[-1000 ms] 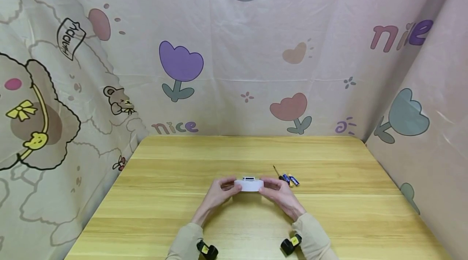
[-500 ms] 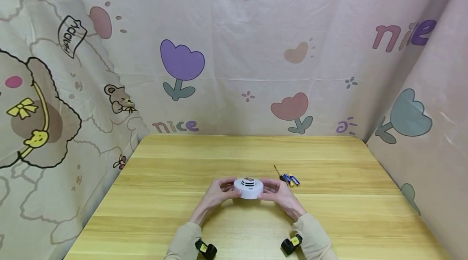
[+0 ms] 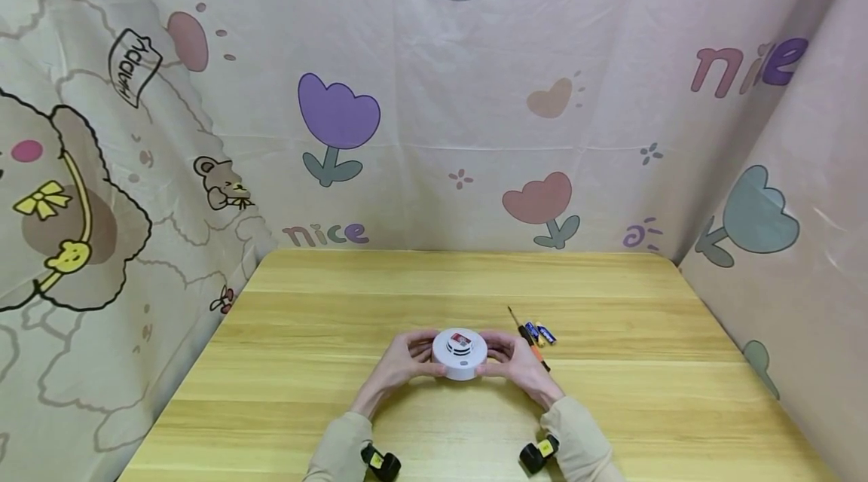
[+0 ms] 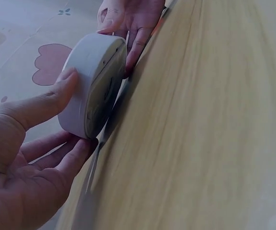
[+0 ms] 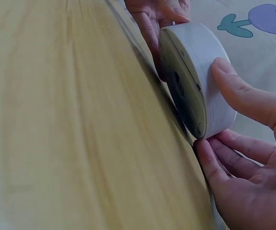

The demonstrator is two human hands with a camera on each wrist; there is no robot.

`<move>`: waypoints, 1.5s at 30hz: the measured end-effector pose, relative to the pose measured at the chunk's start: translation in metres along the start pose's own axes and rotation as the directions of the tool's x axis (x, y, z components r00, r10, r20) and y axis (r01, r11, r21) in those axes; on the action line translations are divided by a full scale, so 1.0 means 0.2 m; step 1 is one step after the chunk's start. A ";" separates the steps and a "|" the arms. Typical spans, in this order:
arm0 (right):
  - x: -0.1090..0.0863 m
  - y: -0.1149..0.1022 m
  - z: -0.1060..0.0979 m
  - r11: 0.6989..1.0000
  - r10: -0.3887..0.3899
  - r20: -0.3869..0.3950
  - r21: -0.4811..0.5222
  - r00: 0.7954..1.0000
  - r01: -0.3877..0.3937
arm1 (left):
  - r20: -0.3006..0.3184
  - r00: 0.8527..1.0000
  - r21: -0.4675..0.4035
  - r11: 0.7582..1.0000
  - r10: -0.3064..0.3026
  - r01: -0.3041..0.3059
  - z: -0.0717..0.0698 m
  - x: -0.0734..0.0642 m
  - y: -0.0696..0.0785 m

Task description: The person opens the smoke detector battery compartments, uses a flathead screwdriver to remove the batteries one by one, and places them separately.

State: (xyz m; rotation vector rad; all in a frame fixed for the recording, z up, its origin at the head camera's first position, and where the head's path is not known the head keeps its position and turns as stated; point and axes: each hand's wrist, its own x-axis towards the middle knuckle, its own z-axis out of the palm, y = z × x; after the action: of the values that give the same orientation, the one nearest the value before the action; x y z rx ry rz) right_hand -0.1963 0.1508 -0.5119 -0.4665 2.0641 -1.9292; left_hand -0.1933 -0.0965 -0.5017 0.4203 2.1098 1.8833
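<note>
A round white smoke detector (image 3: 459, 364), with a vented raised centre and a red label on top, is held between both hands over the middle of the table. My left hand (image 3: 405, 361) grips its left side, thumb on the side wall and fingers behind and below. The right hand (image 3: 515, 363) pinches the opposite side the same way. In the left wrist view the smoke detector (image 4: 82, 96) shows its flat underside, tilted slightly off the wooden surface. The right wrist view shows the underside of the smoke detector (image 5: 183, 88) close over the table, fingertips at its lower edge.
Just beyond the right hand lie a screwdriver (image 3: 525, 333) with a black and orange handle and several blue batteries (image 3: 545, 333). The wooden table (image 3: 325, 301) ends at a patterned curtain (image 3: 420, 90) at the back and sides.
The smoke detector has tipped from edge-on so its top faces me, and has come slightly lower and nearer. Both hands keep hold of it. More of the screwdriver's orange handle shows.
</note>
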 end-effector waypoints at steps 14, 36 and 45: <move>0.00 -0.01 0.02 0.995 -0.044 -0.003 -0.091 0.999 0.043 | 0.012 0.999 0.074 0.997 0.032 -0.033 0.00 0.00 0.00; -0.01 -0.03 0.04 0.990 -0.048 -0.011 -0.131 0.999 0.046 | -0.001 0.998 0.075 0.995 0.064 -0.064 0.01 0.00 -0.02; 0.00 0.01 0.04 0.984 -0.071 -0.023 -0.164 0.997 0.066 | -0.022 0.997 0.080 0.994 0.076 -0.074 0.02 0.00 -0.03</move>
State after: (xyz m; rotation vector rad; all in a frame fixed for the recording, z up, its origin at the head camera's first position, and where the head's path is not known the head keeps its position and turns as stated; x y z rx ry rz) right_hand -0.1922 0.1437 -0.5149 -0.5559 2.2634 -1.8217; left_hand -0.1911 -0.0930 -0.5080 0.5026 2.2206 1.8583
